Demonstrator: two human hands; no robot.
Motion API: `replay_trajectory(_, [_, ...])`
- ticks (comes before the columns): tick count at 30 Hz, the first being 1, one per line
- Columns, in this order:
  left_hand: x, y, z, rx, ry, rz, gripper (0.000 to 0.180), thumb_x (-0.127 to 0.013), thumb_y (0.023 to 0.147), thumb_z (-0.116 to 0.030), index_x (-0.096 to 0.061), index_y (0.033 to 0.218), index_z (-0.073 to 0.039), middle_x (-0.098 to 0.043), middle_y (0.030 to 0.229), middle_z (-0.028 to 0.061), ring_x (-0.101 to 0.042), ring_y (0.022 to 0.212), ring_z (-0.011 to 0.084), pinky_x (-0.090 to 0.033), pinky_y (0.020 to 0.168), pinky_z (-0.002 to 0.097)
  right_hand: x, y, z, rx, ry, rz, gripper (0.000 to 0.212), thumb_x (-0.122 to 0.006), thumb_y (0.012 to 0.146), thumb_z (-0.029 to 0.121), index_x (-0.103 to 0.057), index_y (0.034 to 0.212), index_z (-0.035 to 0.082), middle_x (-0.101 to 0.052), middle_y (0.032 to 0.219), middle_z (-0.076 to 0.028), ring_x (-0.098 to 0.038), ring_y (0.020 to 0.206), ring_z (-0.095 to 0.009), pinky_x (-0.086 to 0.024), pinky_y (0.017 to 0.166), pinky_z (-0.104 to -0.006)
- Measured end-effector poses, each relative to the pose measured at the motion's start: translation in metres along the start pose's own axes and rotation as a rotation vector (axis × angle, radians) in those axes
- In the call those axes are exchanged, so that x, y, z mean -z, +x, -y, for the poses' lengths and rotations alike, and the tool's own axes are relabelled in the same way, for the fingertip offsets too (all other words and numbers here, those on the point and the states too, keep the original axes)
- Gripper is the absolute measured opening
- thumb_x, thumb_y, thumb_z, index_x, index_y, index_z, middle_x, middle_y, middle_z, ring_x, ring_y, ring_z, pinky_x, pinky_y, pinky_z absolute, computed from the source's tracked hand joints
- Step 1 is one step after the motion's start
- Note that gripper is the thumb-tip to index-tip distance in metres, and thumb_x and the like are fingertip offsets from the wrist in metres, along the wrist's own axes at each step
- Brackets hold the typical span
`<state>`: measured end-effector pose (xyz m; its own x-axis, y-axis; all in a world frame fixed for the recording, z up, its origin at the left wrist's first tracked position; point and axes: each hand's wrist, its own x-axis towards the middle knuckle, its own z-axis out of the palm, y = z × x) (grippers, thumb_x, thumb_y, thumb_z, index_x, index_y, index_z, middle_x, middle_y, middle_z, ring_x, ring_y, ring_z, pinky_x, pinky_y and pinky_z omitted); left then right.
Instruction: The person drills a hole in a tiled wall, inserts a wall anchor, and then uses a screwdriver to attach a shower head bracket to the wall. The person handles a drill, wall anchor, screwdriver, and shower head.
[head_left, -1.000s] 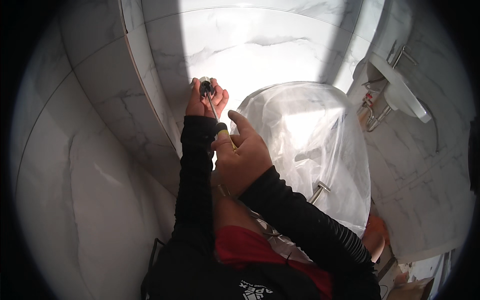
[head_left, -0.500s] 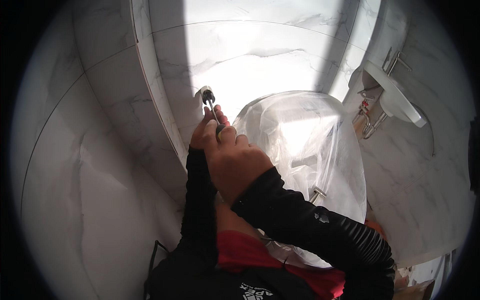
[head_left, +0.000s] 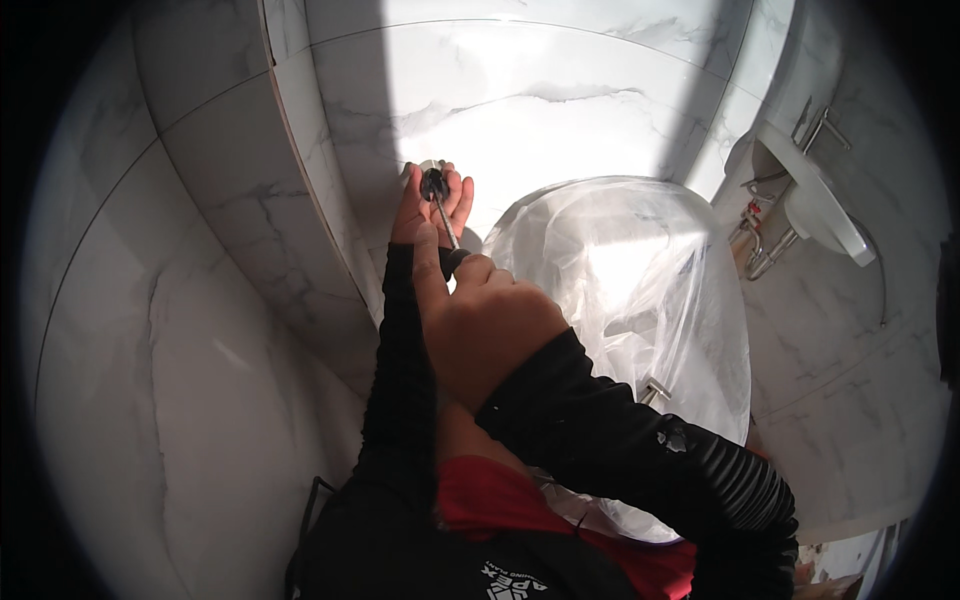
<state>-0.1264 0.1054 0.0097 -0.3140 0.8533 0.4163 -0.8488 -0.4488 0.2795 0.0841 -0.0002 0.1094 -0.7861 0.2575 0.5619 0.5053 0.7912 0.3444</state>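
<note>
My right hand is wrapped around the dark handle of a screwdriver, its thumb or a finger stretched along the handle. The metal shaft points up and slightly left, its tip at the dark middle of a small round fitting by the marble-look wall. Beyond it, my left hand cups the fitting from below, with fingers on both sides of it. My right wrist partly hides the left forearm.
A toilet-like fixture wrapped in clear plastic stands just right of my hands, with a metal fitting near it. At the right, a white washbasin juts from the wall above exposed pipes. A tiled ledge runs at the left.
My left hand has moved up from beside the screwdriver shaft to close around the round fitting. The right hand has shifted slightly right and down with the screwdriver; the view has shifted a little.
</note>
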Motion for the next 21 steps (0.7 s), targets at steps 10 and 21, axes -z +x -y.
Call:
replay_trajectory(10, [0.005, 0.006, -0.005, 0.074, -0.029, 0.011, 0.044, -0.062, 0.099, -0.039, -0.057, 0.118, 0.001, -0.068, 0.116, 0.0140, -0.070, 0.106, 0.0209, -0.049, 0.110, 0.0385, -0.003, 0.005, 0.011, -0.048, 0.022, -0.040, 0.052, -0.058, 0.086, 0.013, -0.056, 0.135, -0.005, -0.063, 0.076, -0.013, -0.067, 0.062, -0.023, -0.054, 0.055, -0.0328])
replay_trajectory(21, [-0.029, -0.092, 0.023, 0.127, 0.319, 0.060, 0.064, -0.046, 0.104, -0.051, -0.045, 0.143, -0.001, -0.054, 0.138, 0.0154, -0.047, 0.136, 0.0264, -0.032, 0.118, 0.0509, -0.025, -0.013, 0.000, -0.811, 1.636, -0.112, 0.049, -0.055, 0.099, 0.015, -0.043, 0.143, -0.005, -0.065, 0.084, -0.011, -0.066, 0.068, -0.017, -0.054, 0.060, -0.0300])
